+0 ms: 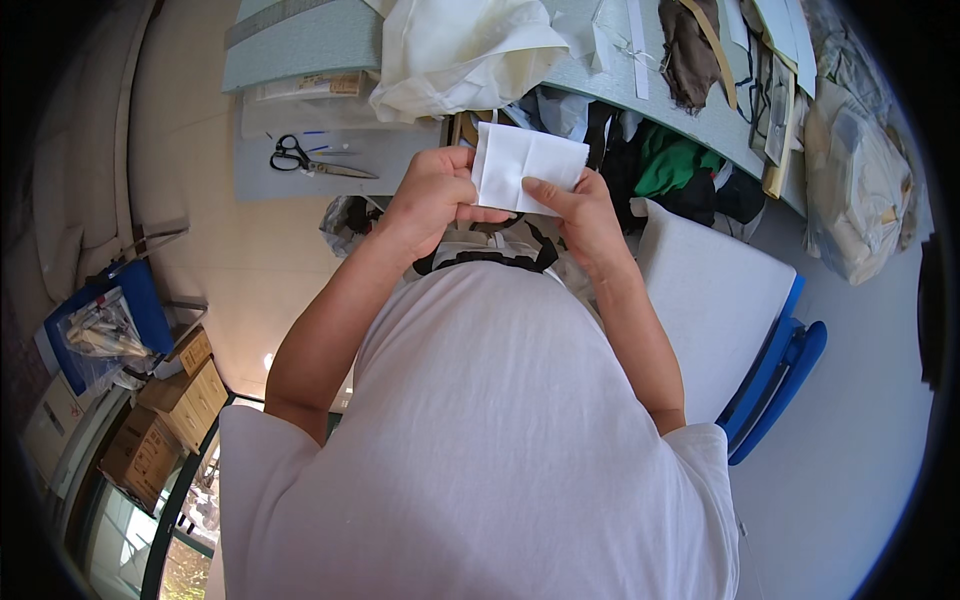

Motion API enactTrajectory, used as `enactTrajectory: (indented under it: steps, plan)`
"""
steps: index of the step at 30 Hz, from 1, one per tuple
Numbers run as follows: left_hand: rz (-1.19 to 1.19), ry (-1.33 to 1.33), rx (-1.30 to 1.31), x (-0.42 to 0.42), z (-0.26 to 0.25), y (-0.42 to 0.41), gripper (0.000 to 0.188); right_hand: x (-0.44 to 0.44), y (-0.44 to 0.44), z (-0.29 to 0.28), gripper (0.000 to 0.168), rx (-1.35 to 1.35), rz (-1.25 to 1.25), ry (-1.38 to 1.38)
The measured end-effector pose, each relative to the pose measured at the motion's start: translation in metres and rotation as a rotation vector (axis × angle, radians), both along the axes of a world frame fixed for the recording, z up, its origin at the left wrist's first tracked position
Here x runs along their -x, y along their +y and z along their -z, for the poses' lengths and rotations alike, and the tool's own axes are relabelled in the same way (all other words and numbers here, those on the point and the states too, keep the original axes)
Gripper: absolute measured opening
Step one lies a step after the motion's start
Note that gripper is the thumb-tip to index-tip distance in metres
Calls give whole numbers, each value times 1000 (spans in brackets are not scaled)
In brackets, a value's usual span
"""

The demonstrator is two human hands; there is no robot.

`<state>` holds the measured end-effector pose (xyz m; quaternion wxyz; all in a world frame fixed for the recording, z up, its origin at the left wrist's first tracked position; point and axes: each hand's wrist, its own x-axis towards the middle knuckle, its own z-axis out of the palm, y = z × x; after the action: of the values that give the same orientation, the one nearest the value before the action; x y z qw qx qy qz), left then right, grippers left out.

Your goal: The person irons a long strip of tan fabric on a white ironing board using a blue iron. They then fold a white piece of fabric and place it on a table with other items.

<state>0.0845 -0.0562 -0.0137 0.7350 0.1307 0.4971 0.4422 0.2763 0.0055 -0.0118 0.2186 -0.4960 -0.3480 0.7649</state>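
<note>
A small folded piece of white fabric (510,161) is held up in front of my waist, with crease lines across its face. My left hand (439,187) pinches its left edge, with some fingers curled behind it. On the other side, my right hand (577,206) grips the lower right corner, thumb pressed flat on the front. Beyond the piece, a large cream cloth (465,52) drapes over the edge of the pale worktable (307,45). A pair of black-handled tailor's shears (319,161) lies on a lower shelf (255,169) to the left.
Dark and green cloths (675,161) fill the space under the table. A padded white seat (705,300) with a blue frame stands close by my right arm. Plastic-wrapped goods (859,180) hang at the right. Cardboard boxes (142,454) stand at the lower left.
</note>
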Motion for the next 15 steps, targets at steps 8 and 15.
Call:
enactTrajectory:
  steps: [8, 15]
  plan:
    - [16, 81, 37, -9, 1, 3, 32, -3, 1, -1, 29, -19, -29, -2]
    - [2, 83, 13, -4, -2, 6, 33, -24, 14, 0, 26, -79, 125, -35]
